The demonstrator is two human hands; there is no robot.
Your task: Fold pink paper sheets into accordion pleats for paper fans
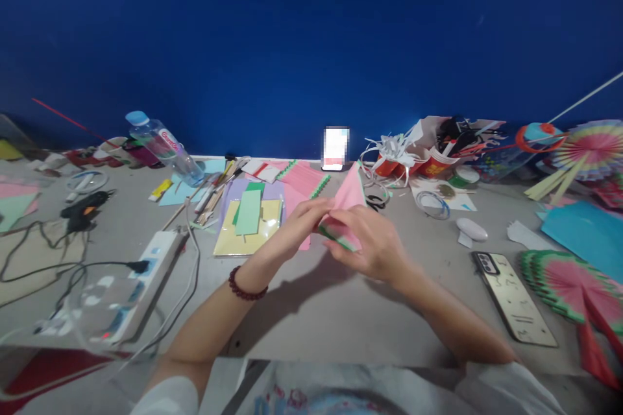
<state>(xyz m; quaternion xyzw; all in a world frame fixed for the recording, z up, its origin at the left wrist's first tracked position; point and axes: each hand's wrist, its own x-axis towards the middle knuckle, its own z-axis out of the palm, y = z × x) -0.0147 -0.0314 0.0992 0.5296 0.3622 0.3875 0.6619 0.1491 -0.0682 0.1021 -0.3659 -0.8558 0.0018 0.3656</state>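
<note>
Between my two hands, raised over the middle of the table, is a folded piece of pink paper (pixel 351 191) with a green and white edge. My left hand (pixel 311 217) closes on its left side, fingers pressed together. My right hand (pixel 367 237) grips the lower right part, thumb below and fingers across the front. Just behind lies a pleated pink sheet (pixel 306 179) with green scalloped edges. Left of my hands, a green paper strip (pixel 249 213) rests on a yellow paper pack (pixel 228 240). The fingertips partly hide the fold.
A glue gun (pixel 82 211), a white power strip (pixel 146 285) and cables lie left, beside a leaning water bottle (pixel 168 149). A lit phone (pixel 335 148) stands behind. Right are paper cups (pixel 440 162), another phone (pixel 516 298) and a watermelon-coloured paper fan (pixel 577 282).
</note>
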